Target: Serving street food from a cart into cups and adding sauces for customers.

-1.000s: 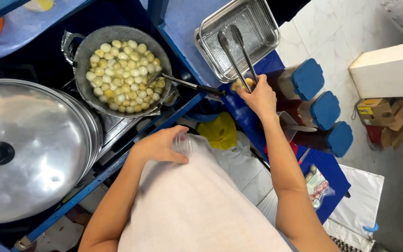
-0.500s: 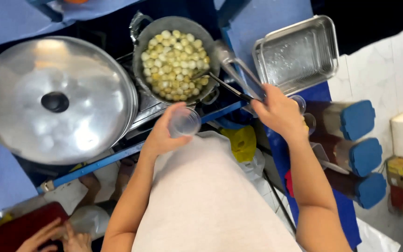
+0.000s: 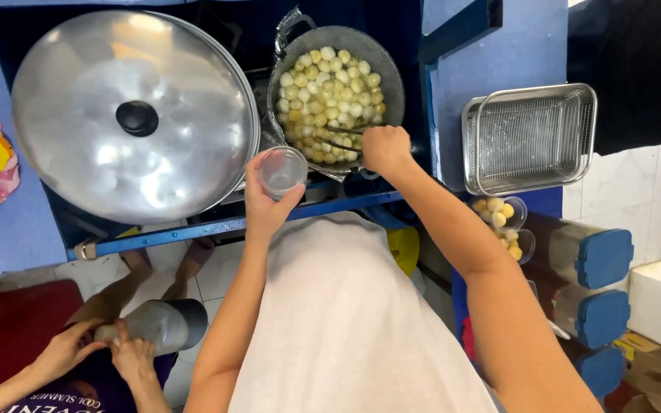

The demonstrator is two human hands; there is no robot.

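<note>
So, the left hand (image 3: 263,205) has its grip wrapped around a small clear plastic cup (image 3: 282,171), held upright just in front of the near rim of the pan (image 3: 390,80); the cup looks empty, nothing pale showing inside it. The right hand (image 3: 385,148) is closed in a fist on tongs (image 3: 338,141) whose thin metal arms reach left into the pan, tips down among the small round pale-yellow balls (image 3: 329,92); cannot tell if a ball is pinched between the tips, too small. Judged from this, the filling of this cup is only at its start: cup ready and empty, tongs in the food, no ball lifted yet, so all of the loading is left. The pan is packed nearly full. To its left a big round metal lid with a black knob (image 3: 136,118) covers a wider vessel. Right of the pan, on the blue bench (image 3: 483,53), sits an empty rectangular metal tray with a wire rack (image 3: 529,138). Below the tray two clear cups already holding yellow balls (image 3: 501,214) stand near the bench edge, so some portions are done. Blue-lidded containers (image 3: 604,256) lie further right. Bottom left, another person's hands (image 3: 93,353) hold a grey bottle-like thing, well apart from the pan.
</note>
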